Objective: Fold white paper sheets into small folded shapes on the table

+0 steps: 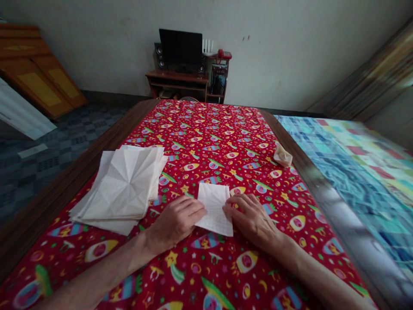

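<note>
A small folded sheet of white paper (214, 209), creased and roughly rectangular, lies on a red patterned cloth (209, 168) in front of me. My left hand (180, 217) is closed at its left edge, fingers bent over the paper and thumb hidden. At the opposite edge, my right hand (251, 215) grips the paper with curled fingers. To the left sits a stack of larger creased white sheets (125, 185), the top one marked with fold lines radiating from its middle. A small folded paper piece (283, 156) rests near the cloth's right edge.
The cloth covers a surface with a dark wooden border (106, 133). Beyond it stands a desk (177, 77) with a monitor (181, 47), speakers and a red telephone (225, 54). A wooden cabinet (41, 77) is at far left; a bed with a blue patterned cover (335, 172) adjoins on the right.
</note>
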`<state>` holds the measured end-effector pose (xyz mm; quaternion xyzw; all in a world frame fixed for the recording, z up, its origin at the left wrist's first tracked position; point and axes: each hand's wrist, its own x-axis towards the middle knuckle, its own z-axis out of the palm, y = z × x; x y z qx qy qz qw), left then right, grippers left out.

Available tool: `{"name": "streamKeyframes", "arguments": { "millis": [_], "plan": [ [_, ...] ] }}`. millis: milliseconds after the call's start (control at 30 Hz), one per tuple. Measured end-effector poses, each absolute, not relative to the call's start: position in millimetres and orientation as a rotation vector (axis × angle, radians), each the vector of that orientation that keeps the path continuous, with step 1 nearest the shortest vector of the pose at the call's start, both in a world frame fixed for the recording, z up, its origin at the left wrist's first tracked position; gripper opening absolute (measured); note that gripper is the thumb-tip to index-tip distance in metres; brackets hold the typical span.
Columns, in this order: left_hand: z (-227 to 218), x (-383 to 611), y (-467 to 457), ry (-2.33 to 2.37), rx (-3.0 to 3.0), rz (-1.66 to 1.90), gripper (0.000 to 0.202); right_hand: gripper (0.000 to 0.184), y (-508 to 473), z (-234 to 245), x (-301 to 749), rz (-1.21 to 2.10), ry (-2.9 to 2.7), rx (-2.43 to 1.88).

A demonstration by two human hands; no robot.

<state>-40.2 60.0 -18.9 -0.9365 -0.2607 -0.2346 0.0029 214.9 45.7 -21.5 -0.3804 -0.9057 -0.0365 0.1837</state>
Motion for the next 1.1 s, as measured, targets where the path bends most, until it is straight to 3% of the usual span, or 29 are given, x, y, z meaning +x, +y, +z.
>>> {"name": "streamKeyframes", "arguments": {
  "millis": [167, 467, 767, 1100],
  "plan": [
    [-25, -40, 62, -0.958, -3.013, -0.667, 0.024, 0.025, 37, -27, 215, -0.007, -2.492, -1.078],
    [-42, -40, 78, -1.421, -3.036, -1.068, 0.019, 0.027, 46, -31, 213, 0.490, -2.183, -1.327],
    [-29, -25, 78, -1.727, -2.767, -0.646, 0.029, 0.036, 59, -25, 203, 0.454, -2.170, -1.609],
    [-24, -19, 83, -1.746, -2.641, -0.423, 0.034, 0.037, 64, -18, 199, 0.462, -2.197, -1.707]
  ]
}}
